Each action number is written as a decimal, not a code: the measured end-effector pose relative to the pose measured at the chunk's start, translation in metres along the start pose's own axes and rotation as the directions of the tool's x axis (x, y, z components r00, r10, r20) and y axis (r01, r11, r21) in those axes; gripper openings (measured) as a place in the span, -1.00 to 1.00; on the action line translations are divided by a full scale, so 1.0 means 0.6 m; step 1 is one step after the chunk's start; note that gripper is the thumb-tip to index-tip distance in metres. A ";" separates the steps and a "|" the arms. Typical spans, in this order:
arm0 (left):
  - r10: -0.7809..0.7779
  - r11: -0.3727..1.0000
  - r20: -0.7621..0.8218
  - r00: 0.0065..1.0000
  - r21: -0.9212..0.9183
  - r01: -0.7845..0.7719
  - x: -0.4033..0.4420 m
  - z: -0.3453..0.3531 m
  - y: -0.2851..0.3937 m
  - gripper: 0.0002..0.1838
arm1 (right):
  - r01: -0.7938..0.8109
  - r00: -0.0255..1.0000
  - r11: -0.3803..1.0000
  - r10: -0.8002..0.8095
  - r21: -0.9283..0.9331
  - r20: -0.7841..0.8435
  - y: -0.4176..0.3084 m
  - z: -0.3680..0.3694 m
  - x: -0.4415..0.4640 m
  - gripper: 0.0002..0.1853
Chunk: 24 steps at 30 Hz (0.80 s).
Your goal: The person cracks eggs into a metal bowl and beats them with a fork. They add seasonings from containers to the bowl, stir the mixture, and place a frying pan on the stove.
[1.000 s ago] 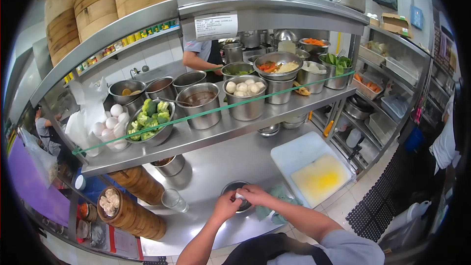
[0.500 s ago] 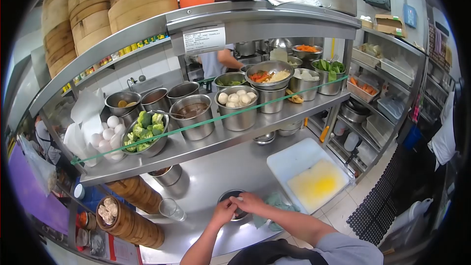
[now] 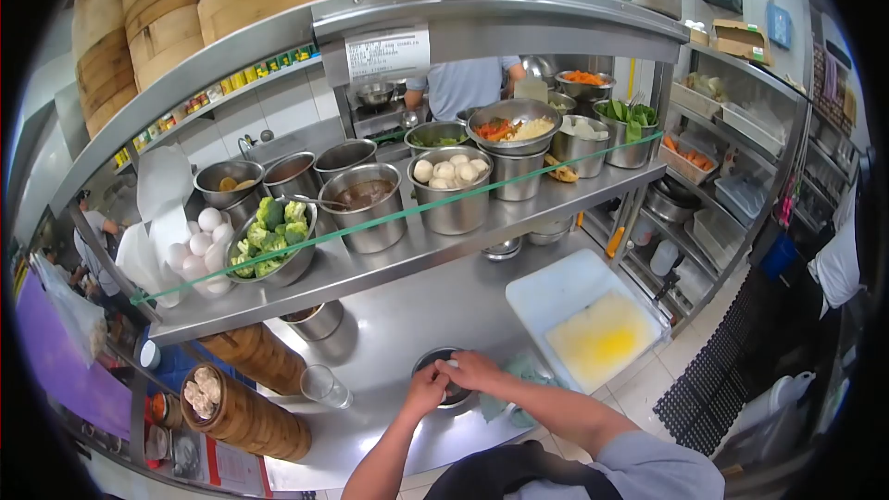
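Both my hands meet above a round metal bowl (image 3: 433, 353) on the steel counter. My left hand (image 3: 428, 387) is closed, its fingertips pressed toward the other hand. My right hand (image 3: 476, 371) is also closed, with a small white thing (image 3: 451, 364) showing between the fingertips of the two hands. Fingers cover most of it, so its kind is unclear. The bowl's inside looks dark and its contents are mostly hidden. A crumpled green cloth (image 3: 524, 376) lies just right of the bowl. To the left stands a clear glass (image 3: 326, 387).
A white board (image 3: 540, 292) bearing a yellow patch lies at right. Bamboo steamers (image 3: 264, 421) stack up at left. Overhead, a steel shelf (image 3: 398, 264) holds eggs (image 3: 201, 245), broccoli (image 3: 275, 239) and several metal pots. A co-worker (image 3: 460, 88) stands behind it.
My hands stay together over the bowl, with the fingers slightly shifted and less of the white thing showing. The co-worker behind the shelf has moved right. My view has tilted slightly downward.
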<state>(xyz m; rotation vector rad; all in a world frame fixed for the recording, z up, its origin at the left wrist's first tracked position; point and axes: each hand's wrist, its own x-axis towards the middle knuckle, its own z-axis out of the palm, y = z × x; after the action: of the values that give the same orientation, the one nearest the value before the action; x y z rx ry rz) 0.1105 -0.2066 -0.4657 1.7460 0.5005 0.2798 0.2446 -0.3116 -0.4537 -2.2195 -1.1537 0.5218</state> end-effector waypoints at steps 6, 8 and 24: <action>0.055 0.993 -0.008 0.998 0.106 -0.054 0.007 -0.001 -0.016 -0.64 | 0.097 0.990 0.991 -0.106 -0.089 -0.096 0.008 0.023 -0.002 -0.24; 0.047 0.999 -0.013 0.999 0.029 -0.046 0.008 0.002 -0.028 -0.68 | 0.064 0.992 0.993 -0.074 -0.099 -0.102 0.007 0.026 0.003 -0.25; -0.047 0.999 -0.053 0.997 -0.013 0.047 -0.005 0.003 -0.006 -0.75 | 0.043 0.996 0.996 -0.049 -0.077 -0.079 -0.014 0.011 0.001 -0.34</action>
<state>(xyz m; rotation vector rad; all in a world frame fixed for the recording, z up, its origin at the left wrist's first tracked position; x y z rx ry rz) 0.1079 -0.2092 -0.4693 1.7163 0.5767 0.2959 0.2359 -0.3050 -0.4534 -2.2506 -1.1974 0.3719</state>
